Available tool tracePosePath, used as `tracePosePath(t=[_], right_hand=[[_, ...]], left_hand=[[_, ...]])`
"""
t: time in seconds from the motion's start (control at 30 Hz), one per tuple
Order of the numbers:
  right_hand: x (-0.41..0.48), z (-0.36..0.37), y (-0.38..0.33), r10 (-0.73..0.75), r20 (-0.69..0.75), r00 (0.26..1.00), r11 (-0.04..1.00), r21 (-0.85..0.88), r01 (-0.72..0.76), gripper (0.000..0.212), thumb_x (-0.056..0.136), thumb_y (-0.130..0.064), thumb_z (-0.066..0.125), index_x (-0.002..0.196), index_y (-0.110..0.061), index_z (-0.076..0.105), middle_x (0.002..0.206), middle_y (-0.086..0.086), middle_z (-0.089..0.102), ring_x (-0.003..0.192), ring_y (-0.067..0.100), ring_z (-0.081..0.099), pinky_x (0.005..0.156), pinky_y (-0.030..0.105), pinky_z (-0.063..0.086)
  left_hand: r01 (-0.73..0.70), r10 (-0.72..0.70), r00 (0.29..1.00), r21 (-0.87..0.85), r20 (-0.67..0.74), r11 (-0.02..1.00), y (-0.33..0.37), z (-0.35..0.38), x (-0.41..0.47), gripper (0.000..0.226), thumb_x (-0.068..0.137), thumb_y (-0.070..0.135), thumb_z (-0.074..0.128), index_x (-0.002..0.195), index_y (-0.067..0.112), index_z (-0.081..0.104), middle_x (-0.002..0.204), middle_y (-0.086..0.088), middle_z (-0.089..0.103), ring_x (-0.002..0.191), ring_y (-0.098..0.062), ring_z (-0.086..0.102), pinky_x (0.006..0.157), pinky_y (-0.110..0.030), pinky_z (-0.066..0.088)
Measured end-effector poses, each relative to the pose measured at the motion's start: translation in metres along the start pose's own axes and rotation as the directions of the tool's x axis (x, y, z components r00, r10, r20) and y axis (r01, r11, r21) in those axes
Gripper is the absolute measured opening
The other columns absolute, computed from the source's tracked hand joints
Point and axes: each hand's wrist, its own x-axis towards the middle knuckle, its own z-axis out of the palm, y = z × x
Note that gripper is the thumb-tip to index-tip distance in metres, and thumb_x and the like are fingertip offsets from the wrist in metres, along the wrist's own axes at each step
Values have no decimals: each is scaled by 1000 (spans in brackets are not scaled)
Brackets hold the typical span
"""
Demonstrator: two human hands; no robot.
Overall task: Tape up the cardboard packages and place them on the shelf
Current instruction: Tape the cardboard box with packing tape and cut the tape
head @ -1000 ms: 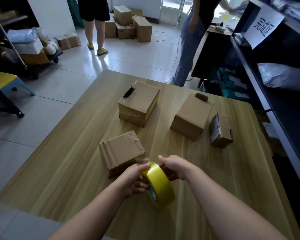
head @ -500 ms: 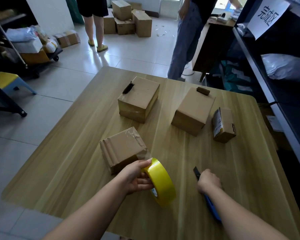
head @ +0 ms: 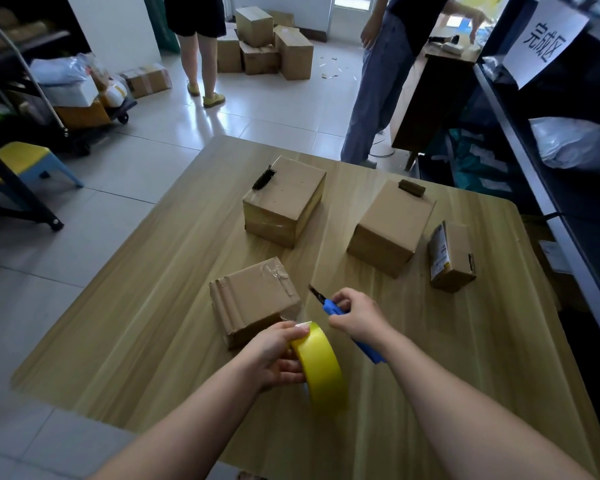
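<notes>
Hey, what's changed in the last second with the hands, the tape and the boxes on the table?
The right hand moved away from the tape roll, reached right to the blue utility knife, gripped it and brought it back, blade pointing toward the nearest box. The left hand still holds the roll beside that box. That box and the others on the table stayed put.

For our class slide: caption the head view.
Left hand holds yellow tape by a box; right hand grips a blue knife.
</notes>
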Motion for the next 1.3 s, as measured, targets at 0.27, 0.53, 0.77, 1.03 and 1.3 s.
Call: tracePosePath(t=[0.27,0.53,0.77,1.03,1.3], right_hand=[[-9,9,-24,-137,150,979,974,202,106,25,86,-13,64,110,-16,71,83,-2,64,75,11,57,64,26,49],[-8,33,-54,-239,269,933,969,128,212,29,95,-31,62,119,-17,69,86,-4,65,76,8,58,70,22,49],[-4,45,-64,-242,263,934,965,-34,259,34,102,-33,48,129,-19,63,87,-12,58,81,10,53,82,31,49],[-27,9,-70,-143,447,883,890,-333,313,32,102,-40,40,114,-25,65,79,2,68,59,16,59,57,30,50],[-32,13,-72,-51,487,872,840,-452,301,37,103,-40,38,123,-22,62,77,2,67,59,16,57,57,30,50]], left_hand=[[-43,54,997,167,-60,985,-3,-21,-11,33,90,25,61,122,27,54,90,-11,52,51,-17,47,47,-23,44],[3,14,997,202,-81,979,-14,-40,-31,22,89,28,62,111,27,60,80,-7,50,48,-15,44,44,-18,38],[-8,19,996,140,-83,990,-25,-46,-33,22,90,26,60,112,26,57,80,-7,49,53,-16,45,45,-19,40],[-26,37,997,139,-74,990,-27,-48,-34,22,90,27,60,112,26,57,80,-9,49,49,-15,44,44,-20,40],[-20,29,997,127,-69,992,-26,-51,-37,15,91,29,61,105,29,55,93,-14,52,53,-16,49,44,-23,42]])
